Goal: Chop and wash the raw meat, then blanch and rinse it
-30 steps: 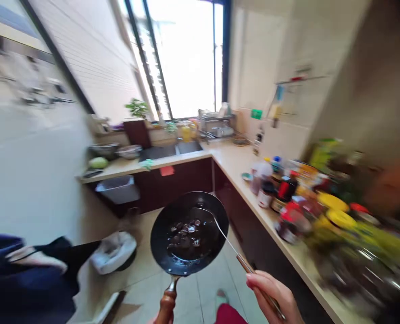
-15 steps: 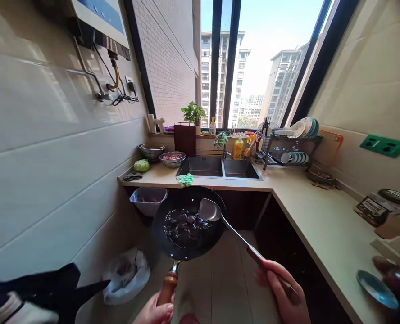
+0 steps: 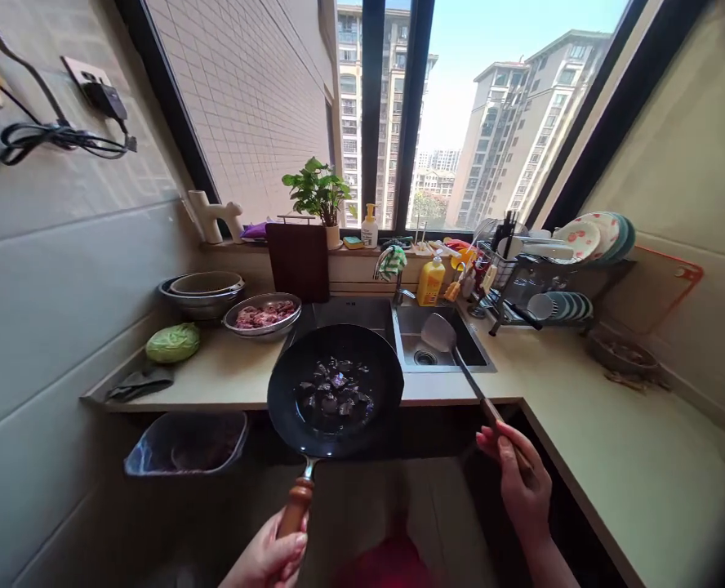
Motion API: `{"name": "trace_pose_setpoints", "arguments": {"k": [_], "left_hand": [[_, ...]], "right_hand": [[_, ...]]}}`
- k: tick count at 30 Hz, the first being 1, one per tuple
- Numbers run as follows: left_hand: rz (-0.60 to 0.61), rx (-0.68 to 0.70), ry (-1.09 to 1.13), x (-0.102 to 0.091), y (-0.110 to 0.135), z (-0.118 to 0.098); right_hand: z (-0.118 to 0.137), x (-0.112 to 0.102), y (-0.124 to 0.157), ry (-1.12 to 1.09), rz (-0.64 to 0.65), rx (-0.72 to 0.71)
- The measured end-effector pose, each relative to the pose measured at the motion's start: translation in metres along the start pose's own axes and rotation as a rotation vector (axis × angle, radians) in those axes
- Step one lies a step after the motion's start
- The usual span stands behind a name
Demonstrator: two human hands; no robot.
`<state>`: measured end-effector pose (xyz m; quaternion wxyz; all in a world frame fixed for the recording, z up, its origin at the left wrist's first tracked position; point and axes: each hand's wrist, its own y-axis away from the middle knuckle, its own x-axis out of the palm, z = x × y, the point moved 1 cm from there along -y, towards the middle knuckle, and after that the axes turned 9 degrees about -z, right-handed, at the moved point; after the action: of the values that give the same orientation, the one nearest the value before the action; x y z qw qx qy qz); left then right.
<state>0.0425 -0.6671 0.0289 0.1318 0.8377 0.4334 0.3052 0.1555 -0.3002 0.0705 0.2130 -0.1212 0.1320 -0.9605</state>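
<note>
My left hand (image 3: pixel 275 552) is closed round the wooden handle of a black wok (image 3: pixel 289 367), which I hold up in front of the counter edge. Dark pieces (image 3: pixel 335 396) lie in a little shiny liquid at the bottom of the wok; I cannot tell what they are. The fingers of my right hand (image 3: pixel 518 469) wrap the wooden grip of a metal spatula (image 3: pixel 439 332). Its blade is raised over the small right basin of the sink (image 3: pixel 491 369), apart from the wok.
A bowl of raw meat (image 3: pixel 265 317), stacked bowls (image 3: pixel 206 294) and a green cabbage (image 3: pixel 172 343) stand left of the sink. A plastic bin (image 3: pixel 184 441) hangs below the counter edge. Right of the faucet (image 3: pixel 404 292) are a yellow bottle (image 3: pixel 431 282) and a dish rack (image 3: pixel 540 273).
I have come nearer the sink. The wok is now partly in front of the large basin. The spatula has moved off the wok to the right, over the small basin.
</note>
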Motion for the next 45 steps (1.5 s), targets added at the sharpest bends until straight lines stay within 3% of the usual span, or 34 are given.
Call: {"name": "trace_pose_setpoints", "arguments": {"k": [3,7,9,13,20,28,39,45], "left_hand": [[-0.014,0.010,0.076,0.023,-0.041,-0.007],[-0.012,0.016,0.178,0.051,-0.082,-0.011],[-0.021,0.021,0.198,0.061,-0.095,-0.012],[-0.068,0.013,0.163,0.072,-0.108,-0.019],[-0.156,0.021,0.150,0.066,-0.121,-0.018],[-0.101,-0.069,0.098,0.039,-0.125,-0.023],[-0.094,-0.155,-0.088,0.014,-0.129,-0.022],[-0.052,-0.167,-0.072,0.009,-0.130,-0.028]], "right_hand": [[-0.064,0.021,-0.090,0.318,0.126,-0.097],[-0.145,0.048,-0.189,0.628,0.460,-0.304],[-0.175,0.061,-0.223,0.713,0.618,-0.357],[-0.215,0.082,-0.263,0.888,0.778,-0.404],[-0.248,0.083,-0.275,1.077,0.919,-0.478],[-0.239,0.076,-0.266,1.212,0.962,-0.409],[-0.246,0.078,-0.254,1.222,0.828,-0.364],[-0.244,0.078,-0.249,1.157,0.765,-0.368]]}}
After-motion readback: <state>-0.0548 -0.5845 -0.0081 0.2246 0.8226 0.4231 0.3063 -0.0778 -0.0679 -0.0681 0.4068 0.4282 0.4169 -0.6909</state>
